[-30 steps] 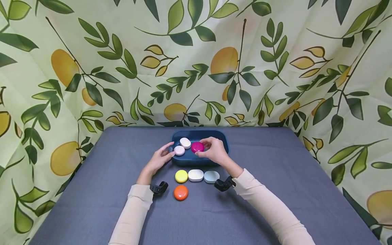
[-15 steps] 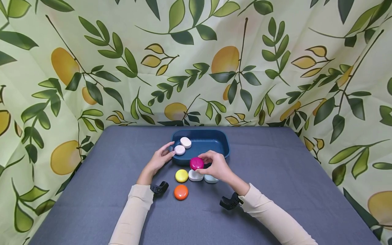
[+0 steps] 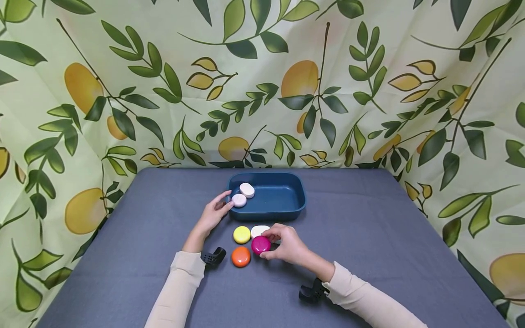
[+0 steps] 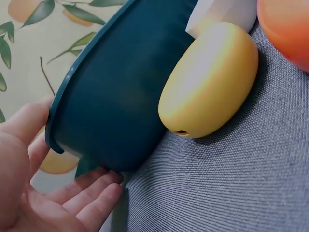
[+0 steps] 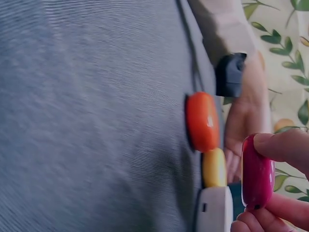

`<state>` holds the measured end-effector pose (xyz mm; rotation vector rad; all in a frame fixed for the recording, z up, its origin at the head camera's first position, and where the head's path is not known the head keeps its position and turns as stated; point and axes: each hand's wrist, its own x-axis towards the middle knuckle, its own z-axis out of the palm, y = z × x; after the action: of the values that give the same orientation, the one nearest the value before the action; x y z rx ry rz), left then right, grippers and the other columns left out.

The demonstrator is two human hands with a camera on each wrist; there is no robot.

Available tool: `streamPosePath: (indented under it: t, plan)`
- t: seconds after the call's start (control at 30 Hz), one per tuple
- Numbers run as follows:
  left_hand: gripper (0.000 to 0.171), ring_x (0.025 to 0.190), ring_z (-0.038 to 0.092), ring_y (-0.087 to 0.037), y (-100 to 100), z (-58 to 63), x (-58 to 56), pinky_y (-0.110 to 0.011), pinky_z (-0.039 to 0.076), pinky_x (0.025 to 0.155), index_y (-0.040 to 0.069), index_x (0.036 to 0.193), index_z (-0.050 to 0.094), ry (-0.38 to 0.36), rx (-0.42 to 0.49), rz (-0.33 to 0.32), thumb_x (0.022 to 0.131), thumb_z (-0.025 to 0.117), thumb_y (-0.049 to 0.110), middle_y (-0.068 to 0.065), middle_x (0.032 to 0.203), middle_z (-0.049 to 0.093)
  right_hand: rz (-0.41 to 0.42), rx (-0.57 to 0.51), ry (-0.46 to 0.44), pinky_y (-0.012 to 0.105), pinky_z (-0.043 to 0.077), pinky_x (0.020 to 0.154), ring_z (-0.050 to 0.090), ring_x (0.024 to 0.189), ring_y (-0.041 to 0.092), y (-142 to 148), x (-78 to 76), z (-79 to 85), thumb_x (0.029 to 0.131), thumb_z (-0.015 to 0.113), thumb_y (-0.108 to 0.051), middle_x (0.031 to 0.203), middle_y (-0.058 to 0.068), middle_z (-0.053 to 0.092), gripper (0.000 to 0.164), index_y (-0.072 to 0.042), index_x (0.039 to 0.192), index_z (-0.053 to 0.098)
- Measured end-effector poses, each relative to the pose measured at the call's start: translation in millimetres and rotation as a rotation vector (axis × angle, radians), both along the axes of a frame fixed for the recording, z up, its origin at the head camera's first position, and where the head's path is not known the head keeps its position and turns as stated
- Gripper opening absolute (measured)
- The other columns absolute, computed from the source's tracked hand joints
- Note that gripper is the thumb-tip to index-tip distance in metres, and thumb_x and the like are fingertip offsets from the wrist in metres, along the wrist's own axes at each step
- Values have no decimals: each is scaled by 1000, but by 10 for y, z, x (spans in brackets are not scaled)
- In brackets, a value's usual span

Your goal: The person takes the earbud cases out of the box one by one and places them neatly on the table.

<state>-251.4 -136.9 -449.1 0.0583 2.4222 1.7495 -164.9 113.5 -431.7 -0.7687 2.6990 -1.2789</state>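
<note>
Right hand (image 3: 288, 245) pinches the magenta puck (image 3: 260, 245) — left hand (image 3: 211, 216), loosely spread, touches the blue tub (image 3: 279, 197).

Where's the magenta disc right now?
In the head view, the magenta disc is pinched in the right hand, just right of the orange disc and on the near side of the blue bin.

The grey-blue table (image 3: 143, 228) bears a blue tub (image 3: 266, 216), yellow disc (image 3: 242, 235), orange disc (image 3: 240, 257) and white case (image 3: 257, 230).
</note>
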Motion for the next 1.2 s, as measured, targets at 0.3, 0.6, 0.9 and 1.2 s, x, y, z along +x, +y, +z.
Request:
streamPosePath:
  t: [0.3,0.6,0.9,1.2]
  plan:
    - [51,142,38,-39,-16,-9,7,-51,36,114,16,145,43,41,-15,-14,96,59,24,-20,156,33,18,81,58,16,53,67,60,73,11,-55,77,-136,65,88,-16,85,5,65,42,-2,101,73]
    - [51,142,38,-39,-37,26,30,-51,36,114,12,145,43,50,14,-19,97,58,20,-22,154,36,6,212,149,13,45,62,55,71,9,-108,109,-177,66,88,-18,83,3,64,41,-4,101,73]
    - [55,144,34,-39,-92,29,51,-51,37,113,15,147,39,-3,42,-61,97,58,27,-21,157,30,-8,239,149,15,47,63,57,73,12,-130,115,-156,66,89,-17,86,5,68,43,-3,103,73]
    - [55,142,39,-37,-101,32,48,-48,39,112,15,147,40,-38,88,-59,96,59,24,-22,155,32,-33,129,66,21,56,68,63,76,17,-95,69,-29,67,87,-16,91,9,72,42,-1,104,72]
